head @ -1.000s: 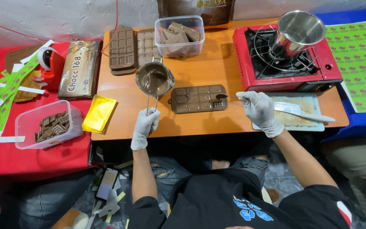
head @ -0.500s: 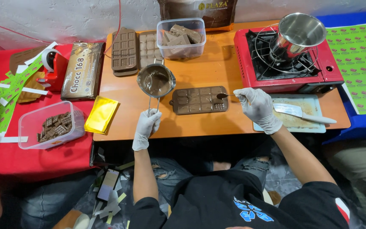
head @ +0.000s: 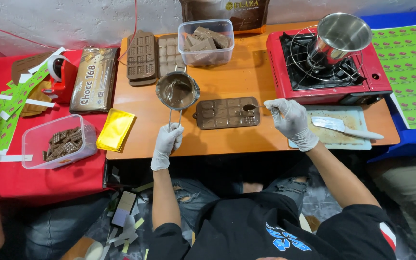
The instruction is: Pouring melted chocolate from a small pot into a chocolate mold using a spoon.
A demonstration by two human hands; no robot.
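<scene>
The gloved left hand (head: 166,144) wraps its fingers around the wire handle of the small saucepan (head: 177,90) of melted chocolate, just left of the brown bar mould (head: 226,112). The gloved right hand (head: 291,121) pinches a spoon (head: 252,107), bowl over the mould's right end, whose long axis runs left-right on the table (head: 246,72).
</scene>
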